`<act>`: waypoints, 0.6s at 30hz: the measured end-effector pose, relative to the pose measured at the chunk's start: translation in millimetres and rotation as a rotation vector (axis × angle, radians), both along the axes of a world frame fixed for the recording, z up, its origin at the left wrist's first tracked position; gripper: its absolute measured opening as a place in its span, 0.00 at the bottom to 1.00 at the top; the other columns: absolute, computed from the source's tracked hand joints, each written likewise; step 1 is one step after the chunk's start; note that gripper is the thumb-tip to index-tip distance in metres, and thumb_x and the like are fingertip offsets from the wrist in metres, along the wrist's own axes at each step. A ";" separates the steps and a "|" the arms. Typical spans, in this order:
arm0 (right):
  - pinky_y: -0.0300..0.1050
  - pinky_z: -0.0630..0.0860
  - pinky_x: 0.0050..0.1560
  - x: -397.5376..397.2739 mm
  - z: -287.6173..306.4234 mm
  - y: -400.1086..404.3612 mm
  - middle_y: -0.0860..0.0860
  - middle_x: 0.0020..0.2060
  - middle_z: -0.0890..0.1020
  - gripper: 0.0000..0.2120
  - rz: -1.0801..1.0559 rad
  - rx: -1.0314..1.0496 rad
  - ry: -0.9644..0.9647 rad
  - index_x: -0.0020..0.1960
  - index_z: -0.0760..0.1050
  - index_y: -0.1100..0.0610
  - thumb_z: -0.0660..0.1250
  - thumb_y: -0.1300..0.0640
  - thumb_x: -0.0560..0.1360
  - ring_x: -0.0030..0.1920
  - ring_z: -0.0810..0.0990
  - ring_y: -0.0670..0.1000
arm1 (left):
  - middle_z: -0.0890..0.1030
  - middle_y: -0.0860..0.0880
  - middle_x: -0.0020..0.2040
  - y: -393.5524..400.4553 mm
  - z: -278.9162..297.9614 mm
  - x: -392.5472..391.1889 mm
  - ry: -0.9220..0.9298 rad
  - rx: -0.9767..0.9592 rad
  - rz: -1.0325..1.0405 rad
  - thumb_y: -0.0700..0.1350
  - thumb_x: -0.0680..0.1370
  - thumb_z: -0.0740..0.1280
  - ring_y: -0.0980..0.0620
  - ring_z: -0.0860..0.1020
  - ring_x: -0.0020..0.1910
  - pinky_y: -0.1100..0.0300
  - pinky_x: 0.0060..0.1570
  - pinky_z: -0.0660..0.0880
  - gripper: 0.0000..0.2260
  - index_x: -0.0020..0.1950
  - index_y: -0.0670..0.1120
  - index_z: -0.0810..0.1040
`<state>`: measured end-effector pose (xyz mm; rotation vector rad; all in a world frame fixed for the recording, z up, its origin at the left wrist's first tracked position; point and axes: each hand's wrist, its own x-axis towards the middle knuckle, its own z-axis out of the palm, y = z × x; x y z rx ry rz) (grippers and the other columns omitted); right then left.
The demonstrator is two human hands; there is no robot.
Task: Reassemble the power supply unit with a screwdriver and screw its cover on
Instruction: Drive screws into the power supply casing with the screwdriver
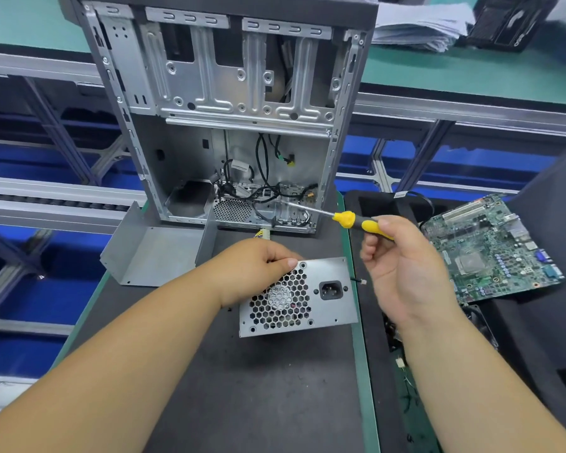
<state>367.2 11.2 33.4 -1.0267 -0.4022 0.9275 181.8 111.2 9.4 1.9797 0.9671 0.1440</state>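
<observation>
PSU braced, driver raised, cover not yet on.
Left hand (258, 266) clamps power supply unit (298, 297) top edge at mat centre to steady it; right hand (402, 269) at 3 o'clock pinches screwdriver (353, 220), tip aimed 10 o'clock, apparently staged for screws; loose cover (151, 250) sits at 9 o'clock.

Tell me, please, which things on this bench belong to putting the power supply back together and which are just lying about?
Part of the job:
- power supply unit, gripped by the left hand
- screwdriver, held in the right hand
- bent metal cover, lying apart on the mat

Just lying about:
- computer case
- motherboard
- stack of papers
</observation>
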 end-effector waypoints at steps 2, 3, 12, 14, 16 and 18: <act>0.36 0.71 0.33 11.2 9.0 -8.3 0.48 0.32 0.78 0.06 -0.028 -0.016 -0.212 0.39 0.78 0.54 0.65 0.62 0.72 0.32 0.74 0.45 | 0.83 0.63 0.53 -0.6 0.5 0.0 -0.002 -0.001 0.008 0.53 0.81 0.63 0.63 0.79 0.56 0.54 0.64 0.73 0.10 0.59 0.59 0.82; 0.37 0.71 0.33 15.8 14.0 -12.9 0.49 0.32 0.78 0.05 -0.040 -0.042 -0.327 0.38 0.78 0.52 0.66 0.60 0.70 0.32 0.74 0.45 | 0.83 0.62 0.53 -0.9 0.5 -0.1 0.001 0.004 0.010 0.53 0.81 0.63 0.62 0.79 0.55 0.54 0.64 0.73 0.10 0.59 0.59 0.82; 0.31 0.61 0.24 6.8 43.7 -39.0 0.45 0.25 0.69 0.04 0.000 -0.188 -1.017 0.40 0.75 0.49 0.64 0.58 0.69 0.25 0.65 0.43 | 0.82 0.61 0.40 -2.0 -3.5 -1.1 0.031 0.055 0.016 0.57 0.80 0.63 0.54 0.78 0.41 0.67 0.44 0.71 0.13 0.52 0.52 0.83; 0.30 0.60 0.22 2.9 46.6 -41.5 0.42 0.23 0.67 0.06 0.009 -0.195 -1.058 0.39 0.74 0.50 0.65 0.61 0.70 0.24 0.63 0.42 | 0.82 0.67 0.44 -2.4 -2.6 -1.0 0.022 0.066 0.032 0.56 0.80 0.63 0.63 0.79 0.45 0.73 0.44 0.70 0.10 0.54 0.58 0.84; 0.30 0.59 0.23 -0.8 49.5 -43.5 0.43 0.23 0.67 0.06 0.008 -0.202 -1.088 0.39 0.74 0.51 0.65 0.61 0.70 0.24 0.63 0.42 | 0.82 0.68 0.46 -3.6 0.1 -0.8 0.013 0.072 0.019 0.55 0.80 0.63 0.66 0.78 0.47 0.74 0.46 0.70 0.10 0.55 0.59 0.83; 0.31 0.59 0.23 -4.7 52.3 -44.9 0.43 0.23 0.67 0.03 0.008 -0.210 -1.112 0.39 0.73 0.51 0.65 0.59 0.69 0.25 0.62 0.43 | 0.84 0.61 0.46 -4.3 1.9 -0.6 0.005 0.068 0.007 0.54 0.81 0.63 0.59 0.80 0.49 0.65 0.51 0.73 0.10 0.56 0.58 0.83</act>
